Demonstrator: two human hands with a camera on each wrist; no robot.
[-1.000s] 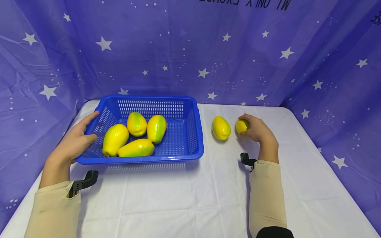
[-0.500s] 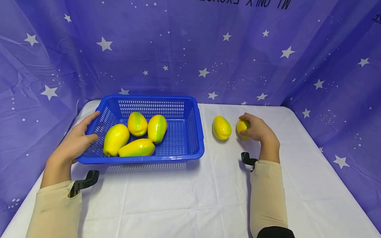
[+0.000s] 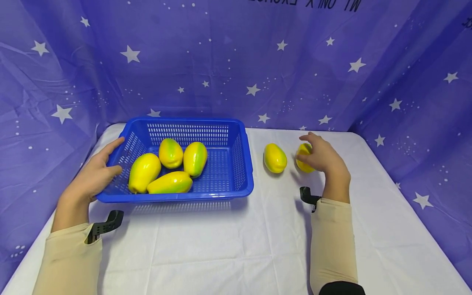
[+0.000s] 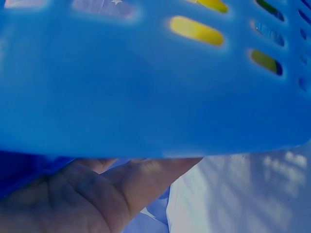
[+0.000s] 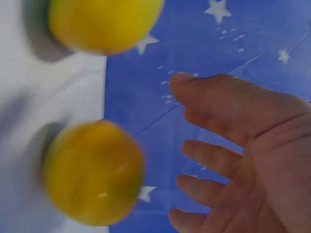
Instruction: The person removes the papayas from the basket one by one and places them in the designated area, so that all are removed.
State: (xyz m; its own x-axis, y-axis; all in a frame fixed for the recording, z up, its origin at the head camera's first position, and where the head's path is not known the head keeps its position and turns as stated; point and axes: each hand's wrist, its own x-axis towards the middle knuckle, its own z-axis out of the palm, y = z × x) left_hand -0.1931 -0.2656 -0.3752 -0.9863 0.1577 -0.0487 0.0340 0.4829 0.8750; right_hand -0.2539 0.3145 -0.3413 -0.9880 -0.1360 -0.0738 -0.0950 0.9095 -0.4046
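Note:
My left hand (image 3: 92, 172) holds the left end of a blue plastic basket (image 3: 221, 196). In the left wrist view, the basket wall (image 4: 121, 97) hides part of that hand (image 4: 92, 194). Several glossy yellow-green mangoes lie inside, among them a mango (image 3: 144, 173) at the left. On the white cloth right of the basket rest two more, a nearer mango (image 3: 275, 158) and a farther-right mango (image 3: 304, 160). Over the latter hovers my right hand (image 3: 324, 157), partly covering it. The right wrist view shows this hand (image 5: 238, 160) with spread fingers, apart from the mango (image 5: 95, 172).
A white cloth (image 3: 206, 246) covers the table. Purple curtains (image 3: 228, 61) with white stars enclose the back and sides. Both wrists carry black camera mounts, one mount (image 3: 108, 222) at the left and another mount (image 3: 307, 196) at the right.
My right hand has loosened its fingers from the far-right mango and lifted slightly up and right. That mango now shows more and stands on the cloth. The left hand and basket keep their place.

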